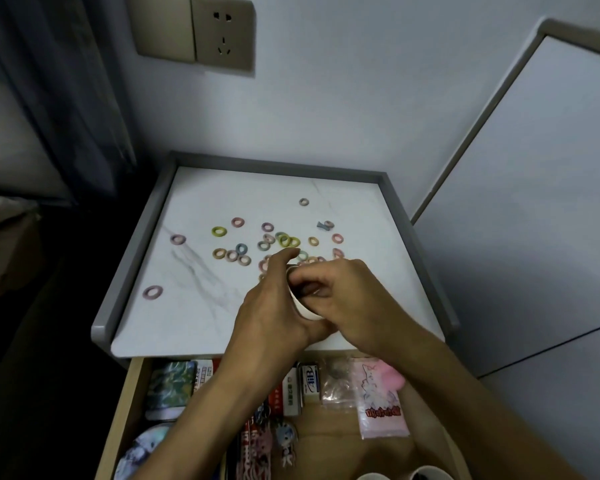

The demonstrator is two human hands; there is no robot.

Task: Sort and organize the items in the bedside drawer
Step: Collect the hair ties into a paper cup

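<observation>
Marble top (194,317), hair ties (219,232) loose at 12 o'clock; left hand (271,306) and right hand (343,292) curled round white tub (303,308), so tilting could spill it.

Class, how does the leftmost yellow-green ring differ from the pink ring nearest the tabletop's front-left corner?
The yellow-green ring is brighter than the pink ring. The pink ring lies alone near the front; the yellow-green ring lies farther back, closer to other rings. Both lie flat, untouched.

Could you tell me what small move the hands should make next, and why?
Probably free the right hand and pick up a nearby tie, dropping it into the white cup that the left hand grips. Many more lie loose on the top, and both hands hold the cup just beside them.
</observation>
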